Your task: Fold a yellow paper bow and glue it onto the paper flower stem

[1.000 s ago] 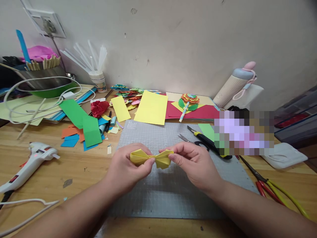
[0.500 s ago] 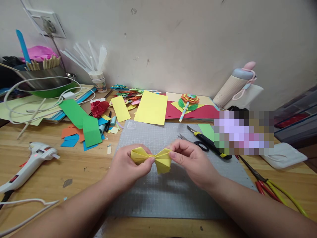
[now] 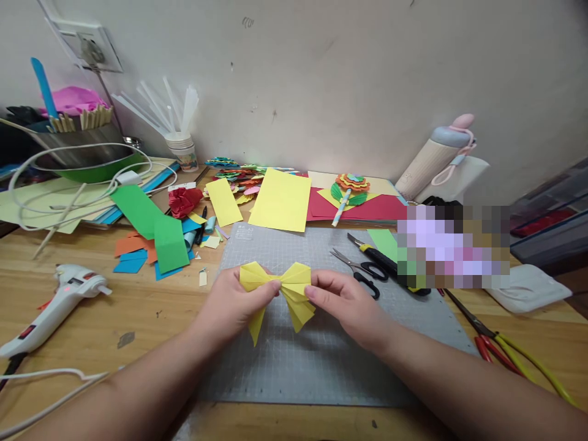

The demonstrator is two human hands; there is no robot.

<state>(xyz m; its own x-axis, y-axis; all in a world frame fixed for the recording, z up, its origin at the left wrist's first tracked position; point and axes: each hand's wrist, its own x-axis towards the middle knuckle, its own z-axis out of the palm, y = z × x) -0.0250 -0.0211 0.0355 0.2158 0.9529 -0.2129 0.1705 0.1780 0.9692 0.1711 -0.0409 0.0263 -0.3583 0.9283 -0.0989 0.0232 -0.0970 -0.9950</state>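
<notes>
A folded yellow paper bow [image 3: 296, 285] is held up over the grey cutting mat [image 3: 294, 373], with two loops on top and pleated tails hanging below. My left hand [image 3: 239, 300] grips its left loop, the thumb pressed on the pinched middle. At the right loop's outer edge, my right hand [image 3: 344, 303] pinches the paper between thumb and fingers. Black-handled scissors [image 3: 362, 269] lie on the mat just beyond my right hand, beside a black and yellow utility knife [image 3: 386, 263].
A white glue gun [image 3: 59, 306] lies at left with its cable. Green paper strips [image 3: 169, 242] and scraps are behind it. Yellow sheets [image 3: 281, 201] and a paper flower [image 3: 351, 190] are at the back. Pliers [image 3: 498, 343] and a blurred patch sit at right.
The bow has turned to face me more squarely, and its left tail now shows. My right hand has shifted down slightly, uncovering more of the scissors.
</notes>
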